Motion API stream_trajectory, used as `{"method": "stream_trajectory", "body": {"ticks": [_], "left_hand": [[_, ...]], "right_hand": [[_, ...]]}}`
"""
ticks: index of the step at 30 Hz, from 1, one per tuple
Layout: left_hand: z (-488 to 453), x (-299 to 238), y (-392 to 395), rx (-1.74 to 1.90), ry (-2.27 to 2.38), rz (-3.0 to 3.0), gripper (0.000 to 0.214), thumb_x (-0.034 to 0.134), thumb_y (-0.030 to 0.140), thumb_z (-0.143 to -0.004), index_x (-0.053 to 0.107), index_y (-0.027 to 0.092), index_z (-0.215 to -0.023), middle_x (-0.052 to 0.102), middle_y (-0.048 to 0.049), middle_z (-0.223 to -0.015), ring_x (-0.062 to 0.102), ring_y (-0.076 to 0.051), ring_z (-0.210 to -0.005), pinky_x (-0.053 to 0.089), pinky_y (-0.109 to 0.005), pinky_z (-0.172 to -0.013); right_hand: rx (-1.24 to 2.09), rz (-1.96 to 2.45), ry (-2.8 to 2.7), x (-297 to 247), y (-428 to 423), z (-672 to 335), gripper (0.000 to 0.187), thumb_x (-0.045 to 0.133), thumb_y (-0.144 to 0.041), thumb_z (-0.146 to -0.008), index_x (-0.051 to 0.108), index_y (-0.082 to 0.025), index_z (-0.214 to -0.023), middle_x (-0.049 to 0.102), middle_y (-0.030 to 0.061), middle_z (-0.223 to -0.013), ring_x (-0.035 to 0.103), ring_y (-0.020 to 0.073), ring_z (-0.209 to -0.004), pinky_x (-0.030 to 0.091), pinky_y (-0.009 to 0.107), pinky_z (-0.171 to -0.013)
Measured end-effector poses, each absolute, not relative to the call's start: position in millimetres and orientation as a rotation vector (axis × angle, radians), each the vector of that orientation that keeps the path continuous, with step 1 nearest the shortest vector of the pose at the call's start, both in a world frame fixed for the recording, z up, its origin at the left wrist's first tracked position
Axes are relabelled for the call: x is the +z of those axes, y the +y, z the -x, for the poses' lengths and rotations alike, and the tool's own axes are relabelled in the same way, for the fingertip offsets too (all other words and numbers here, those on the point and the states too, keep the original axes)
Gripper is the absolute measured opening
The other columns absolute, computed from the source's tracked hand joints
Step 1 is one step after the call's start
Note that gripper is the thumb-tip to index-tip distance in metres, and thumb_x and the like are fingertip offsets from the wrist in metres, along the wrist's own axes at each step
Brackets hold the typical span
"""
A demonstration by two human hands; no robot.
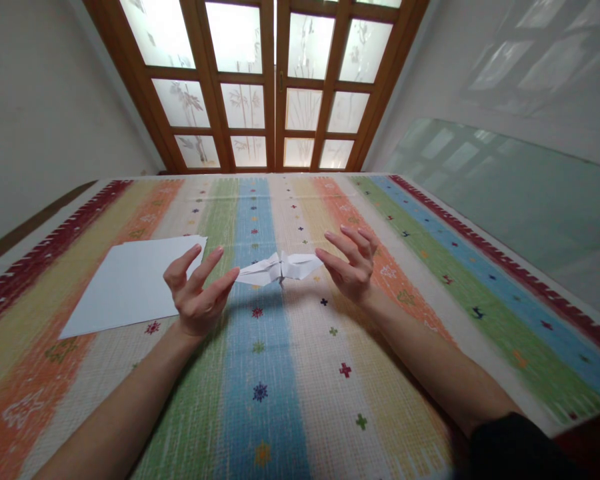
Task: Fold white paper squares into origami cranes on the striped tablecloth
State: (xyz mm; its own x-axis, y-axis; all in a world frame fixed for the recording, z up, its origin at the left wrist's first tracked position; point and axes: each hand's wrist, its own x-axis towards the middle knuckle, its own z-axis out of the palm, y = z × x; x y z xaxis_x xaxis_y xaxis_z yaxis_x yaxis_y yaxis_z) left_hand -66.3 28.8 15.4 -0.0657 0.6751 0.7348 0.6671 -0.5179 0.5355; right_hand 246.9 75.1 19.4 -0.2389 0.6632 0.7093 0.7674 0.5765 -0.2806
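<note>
A folded white paper crane point(296, 267) is stretched between my two hands over the middle of the table, its wings spread to left and right. My left hand point(196, 297) pinches the tip of the left wing between thumb and forefinger, with other fingers raised. At the opposite wing tip, my right hand point(353, 267) pinches the paper the same way, its other fingers lifted and apart. Small folded points stick up and down at the crane's centre.
White paper sheets point(125, 287) lie on the table to the left, partly behind my left hand. A striped, patterned tablecloth point(260, 427) covers the table. Beyond the far edge stand wooden doors point(275, 120) with frosted panes; pale walls rise on both sides.
</note>
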Motion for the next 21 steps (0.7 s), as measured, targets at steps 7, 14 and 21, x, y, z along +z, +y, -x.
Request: {"method": "stream_trajectory", "body": {"ticks": [7,14,21], "left_hand": [[64,22,31,1.532,1.527,-2.271,0.013,0.070,0.048,-0.079,0.075,0.036,-0.078,0.070,-0.0009,-0.120,0.045,-0.032,-0.131,0.023,-0.051,-0.111],[54,44,32,1.200,1.219,-1.997,0.030,0.066,0.052,-0.080,0.075,0.025,-0.071,0.071,-0.0081,-0.115,0.059,-0.030,-0.112,0.039,-0.045,-0.104],[52,35,34,1.175,1.091,-1.282,0.035,0.075,0.053,-0.071,0.074,0.018,-0.071,0.065,-0.0125,-0.127,0.057,-0.034,-0.114,0.038,-0.049,-0.105]], "right_hand": [[0.015,1.026,-2.106,27,77,-243,0.015,0.059,-0.035,-0.090,0.073,-0.035,-0.092,0.066,0.0012,-0.125,0.049,0.0291,-0.128,0.029,0.053,-0.109],[0.638,0.839,-2.090,41,79,-240,0.034,0.053,-0.048,-0.092,0.073,-0.026,-0.077,0.065,0.0067,-0.125,0.057,0.0246,-0.117,0.040,0.047,-0.103],[1.117,0.897,-1.786,32,88,-241,0.036,0.060,-0.051,-0.085,0.069,-0.022,-0.066,0.064,0.0067,-0.122,0.058,0.0233,-0.114,0.043,0.043,-0.101]]}}
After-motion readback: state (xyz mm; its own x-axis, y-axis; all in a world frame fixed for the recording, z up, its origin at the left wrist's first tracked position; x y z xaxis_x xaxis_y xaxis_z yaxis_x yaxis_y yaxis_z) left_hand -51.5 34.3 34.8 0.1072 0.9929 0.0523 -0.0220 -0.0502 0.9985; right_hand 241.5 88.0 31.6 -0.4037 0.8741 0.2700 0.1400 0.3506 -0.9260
